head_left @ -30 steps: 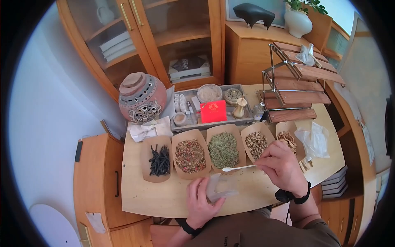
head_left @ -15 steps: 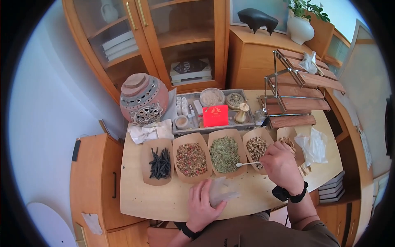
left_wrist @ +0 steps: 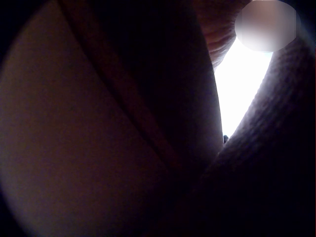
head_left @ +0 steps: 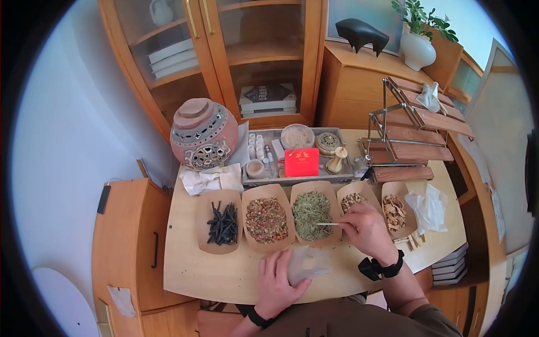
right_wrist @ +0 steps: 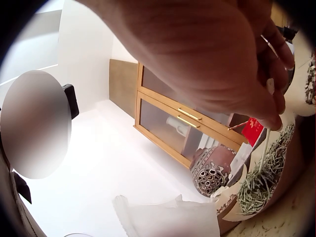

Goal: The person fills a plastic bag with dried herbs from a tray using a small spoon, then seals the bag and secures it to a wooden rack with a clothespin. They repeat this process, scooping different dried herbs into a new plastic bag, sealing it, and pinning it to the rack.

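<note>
Over green herbs (head_left: 310,209), right fingers (head_left: 352,218) pinch stick (head_left: 328,224), tip apparently buried.

Slim white spoon (head_left: 329,224), bowl dipping into dried green herb (head_left: 310,213), herb filling brown paper tray (head_left: 332,190), translucent pouch (head_left: 306,265) being held near tray's front end.

Bright room, barrel-distorted edges, dim left-wrist view

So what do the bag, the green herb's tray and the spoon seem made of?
Bag: probably thin plastic or waxed paper, dull; it looks cloudy, partly see-through.
Tray: likely matte card; plain brown, thin bent walls.
Spoon: plastic or wood, unclear; its slim handle looks pale.
</note>
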